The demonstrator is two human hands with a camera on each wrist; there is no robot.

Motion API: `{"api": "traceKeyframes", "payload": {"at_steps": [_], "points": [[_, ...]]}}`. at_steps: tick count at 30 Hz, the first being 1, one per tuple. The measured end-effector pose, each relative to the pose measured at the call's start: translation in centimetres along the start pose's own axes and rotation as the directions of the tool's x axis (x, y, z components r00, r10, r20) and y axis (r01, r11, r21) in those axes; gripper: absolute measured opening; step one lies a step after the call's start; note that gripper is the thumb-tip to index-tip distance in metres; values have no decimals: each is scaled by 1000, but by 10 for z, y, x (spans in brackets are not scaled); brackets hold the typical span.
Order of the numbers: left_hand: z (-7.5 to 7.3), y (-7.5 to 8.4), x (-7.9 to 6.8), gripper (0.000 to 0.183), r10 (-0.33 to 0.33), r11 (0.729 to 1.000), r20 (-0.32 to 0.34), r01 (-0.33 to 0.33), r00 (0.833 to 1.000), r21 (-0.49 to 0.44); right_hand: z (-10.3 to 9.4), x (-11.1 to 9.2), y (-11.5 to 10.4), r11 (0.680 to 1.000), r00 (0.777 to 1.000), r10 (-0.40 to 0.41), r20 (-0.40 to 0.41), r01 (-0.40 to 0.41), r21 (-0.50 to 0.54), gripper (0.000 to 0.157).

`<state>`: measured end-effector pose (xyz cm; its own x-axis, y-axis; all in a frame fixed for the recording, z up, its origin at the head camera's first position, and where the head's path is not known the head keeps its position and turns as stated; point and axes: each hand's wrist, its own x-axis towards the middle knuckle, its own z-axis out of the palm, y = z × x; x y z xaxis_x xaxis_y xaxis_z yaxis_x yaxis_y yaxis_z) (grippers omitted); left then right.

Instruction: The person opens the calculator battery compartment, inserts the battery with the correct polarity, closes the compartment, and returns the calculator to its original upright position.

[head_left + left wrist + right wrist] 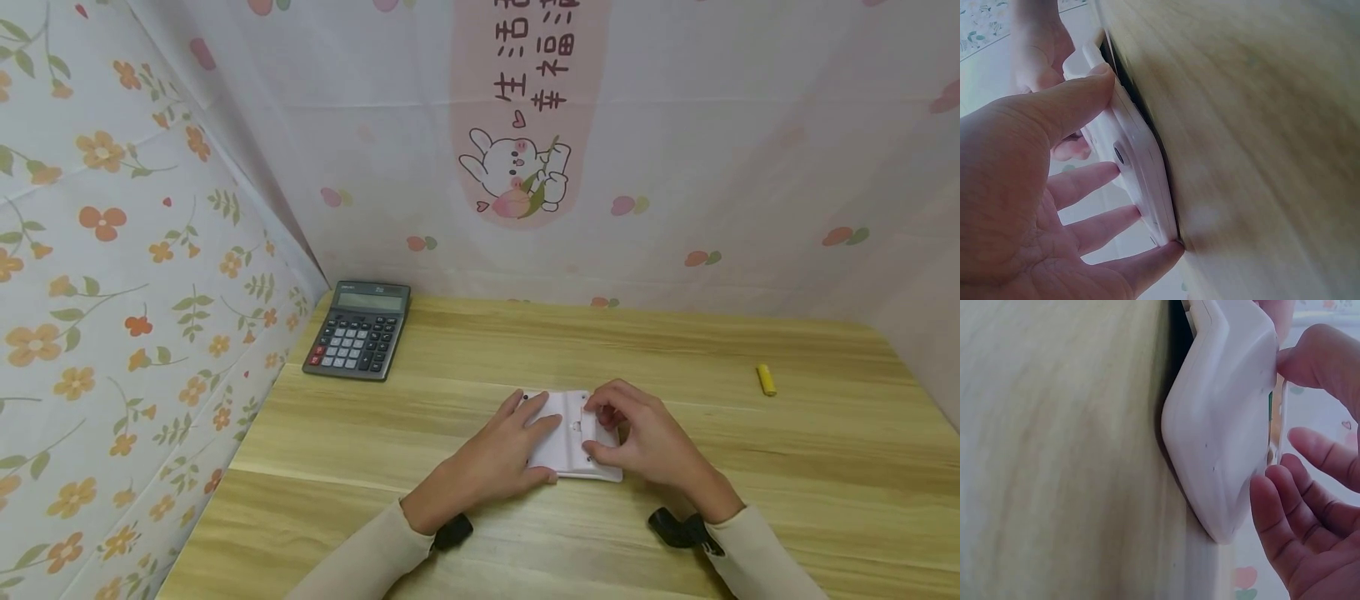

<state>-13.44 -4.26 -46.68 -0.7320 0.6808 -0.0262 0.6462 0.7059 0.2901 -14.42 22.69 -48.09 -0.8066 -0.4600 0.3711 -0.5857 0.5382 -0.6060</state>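
A white wedge-shaped calculator [551,454] lies back side up on the table, small dark feet near its corners. My left hand [495,458] holds it across its left part, thumb at the near edge and fingers spread over the back. The left wrist view shows the thumb [1079,100] on the rim and the fingertips along the casing. My right hand [652,437] pinches the small white battery cover [588,427] between thumb and fingers. In the right wrist view this cover [1282,425] stands raised off the casing, with a bit of green visible beneath.
A dark grey desktop calculator [356,333] lies at the table's back left. One yellow battery [766,380] rests to the right. Patterned cloth [405,167] hangs along the back and left of the wooden table [697,342]. Black wrist cameras [453,532] sit beneath both wrists.
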Motion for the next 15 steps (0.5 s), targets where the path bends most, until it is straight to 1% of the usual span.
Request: {"api": "traceKeyframes", "payload": {"at_steps": [11,15], "points": [[0,1,0,75,-13,1000,13,13,1000,-11,0,-2,7,999,1000,5,-6,-4,41,44],[0,0,0,75,-12,1000,12,12,1000,-7,1,-2,8,999,1000,-10,-12,10,53,45]]}}
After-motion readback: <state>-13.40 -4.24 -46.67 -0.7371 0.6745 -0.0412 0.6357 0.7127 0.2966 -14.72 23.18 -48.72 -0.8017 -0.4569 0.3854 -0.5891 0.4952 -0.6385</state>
